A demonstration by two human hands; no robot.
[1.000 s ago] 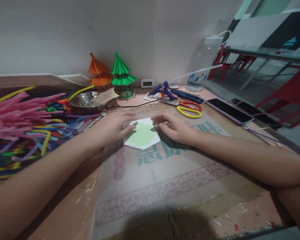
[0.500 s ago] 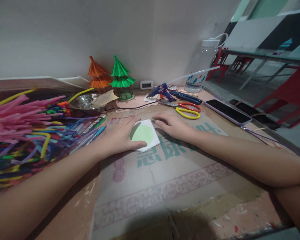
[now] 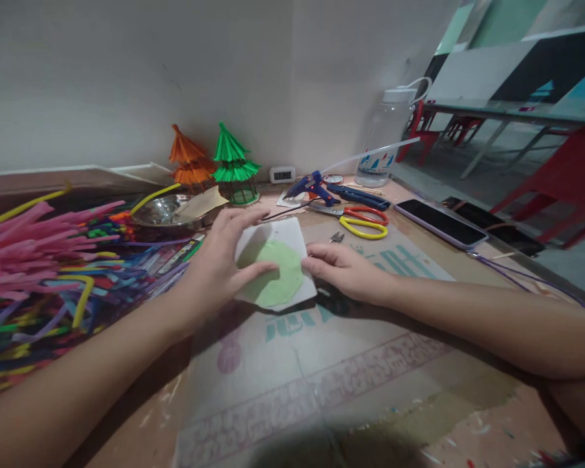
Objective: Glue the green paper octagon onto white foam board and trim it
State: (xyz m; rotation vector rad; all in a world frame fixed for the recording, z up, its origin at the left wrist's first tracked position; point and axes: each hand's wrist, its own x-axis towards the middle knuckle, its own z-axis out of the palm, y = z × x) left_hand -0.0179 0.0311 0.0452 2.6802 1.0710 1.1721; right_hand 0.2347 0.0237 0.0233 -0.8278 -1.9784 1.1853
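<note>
My left hand [image 3: 218, 266] holds a white card with a light green disc on it [image 3: 275, 265], lifted a little and tilted above the cardboard sheet [image 3: 322, 364]. The thumb lies across the green disc and the fingers reach behind the card's top edge. My right hand [image 3: 344, 268] pinches the card's right edge. Both forearms stretch in from the bottom corners.
A pile of coloured pipe cleaners [image 3: 39, 260] fills the left. Behind stand orange [image 3: 188, 156] and green [image 3: 231, 159] paper pagodas and a metal bowl [image 3: 163, 211]. A blue glue gun [image 3: 312, 185], scissors [image 3: 363, 221], a phone [image 3: 433, 223] and a water jug [image 3: 385, 140] lie to the right.
The card was flat on the cardboard under both hands; now it is raised and tilted, gripped by both hands. The view has shifted slightly.
</note>
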